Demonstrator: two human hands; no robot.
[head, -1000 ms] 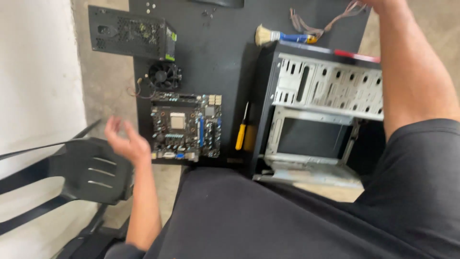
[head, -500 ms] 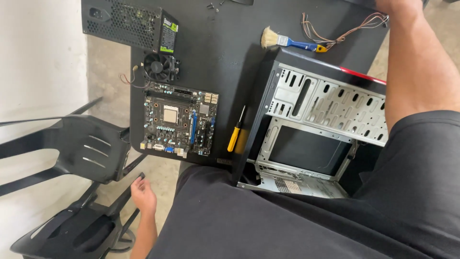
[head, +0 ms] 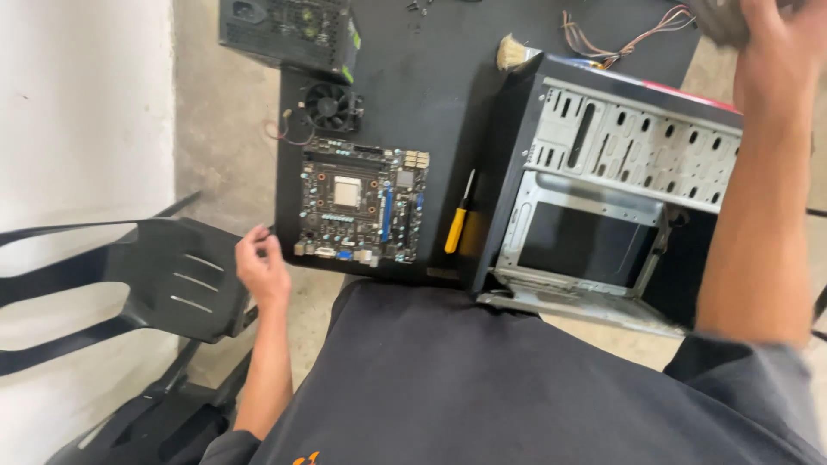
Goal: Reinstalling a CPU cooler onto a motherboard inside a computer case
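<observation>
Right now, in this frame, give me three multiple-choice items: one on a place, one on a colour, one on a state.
1. Where does the screwdriver lie?
A. Between the motherboard and the computer case
B. Inside the case
C. On the chair

2. What colour is the screwdriver's handle?
A. Red
B. Yellow
C. Blue

3. How is the computer case?
A. Shut with its side panel on
B. Open, with its bare metal frame showing
C. Filled with mounted boards

Answers: 1 A, it rests on the black table in the gap between the two. 2 B, the handle is yellow under a dark shaft. 3 B, the side is off and the inside holds no board.
</observation>
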